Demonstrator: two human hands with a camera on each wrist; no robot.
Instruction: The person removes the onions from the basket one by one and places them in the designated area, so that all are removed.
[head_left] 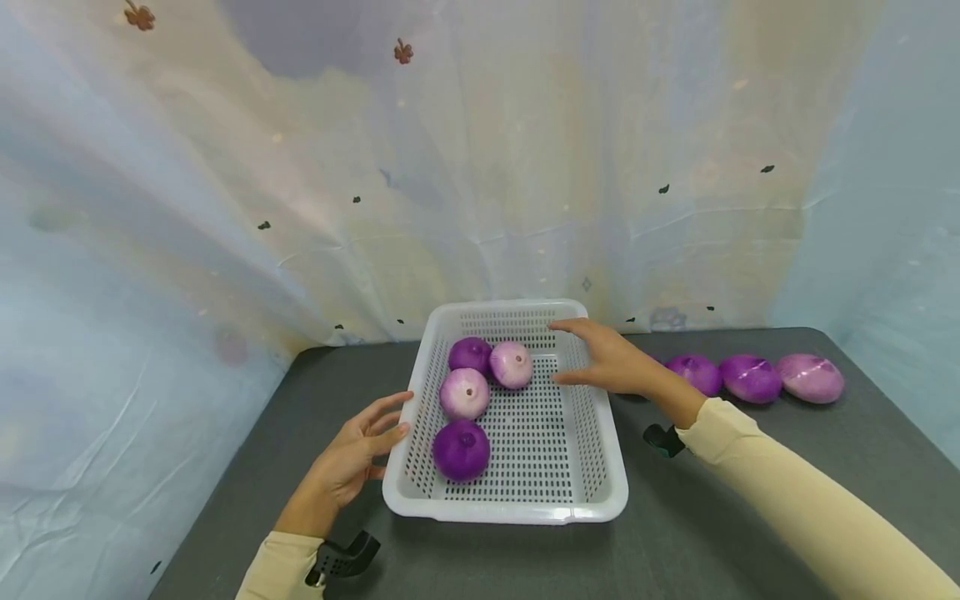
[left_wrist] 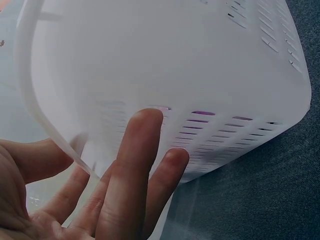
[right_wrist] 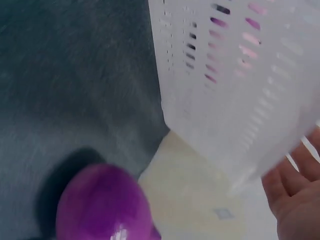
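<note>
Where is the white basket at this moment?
In the head view, the white basket sits on the dark table between both hands: the left hand touches its left wall, and the right hand is at its right rim.

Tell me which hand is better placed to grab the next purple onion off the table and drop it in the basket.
The right hand. It hovers open over the white basket's right rim, right beside the nearest loose onion on the table. The left hand rests against the basket's far-side wall, away from those onions.
</note>
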